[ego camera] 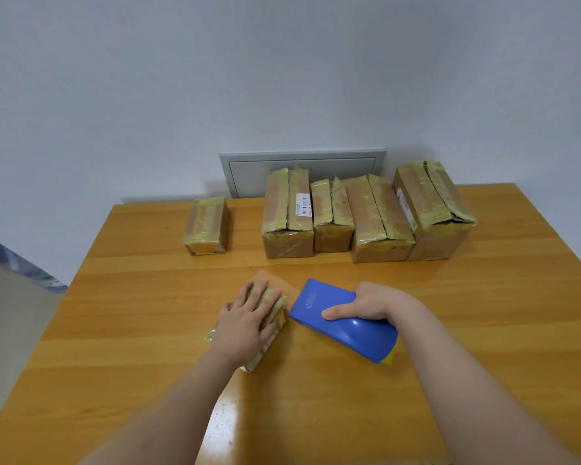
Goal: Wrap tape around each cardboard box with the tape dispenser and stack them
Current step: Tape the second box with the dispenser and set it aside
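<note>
While your left hand [245, 322] lies flat, fingers straight, on top of the small taped cardboard box [279, 315] near the middle of the surface [148, 330], your right hand [373, 302] curls round the blue tape dispenser [349, 333], thumb across its top. The dispenser sits at the box's 3 o'clock, just beside it, its front end pointing toward 11 o'clock. Your hands are apart, one on each thing. Toward 12 and 1 o'clock, by the wall, a row of four taped boxes [378, 216] stands side by side; a lone taped box [206, 224] sits at 11 o'clock, apart from them.
</note>
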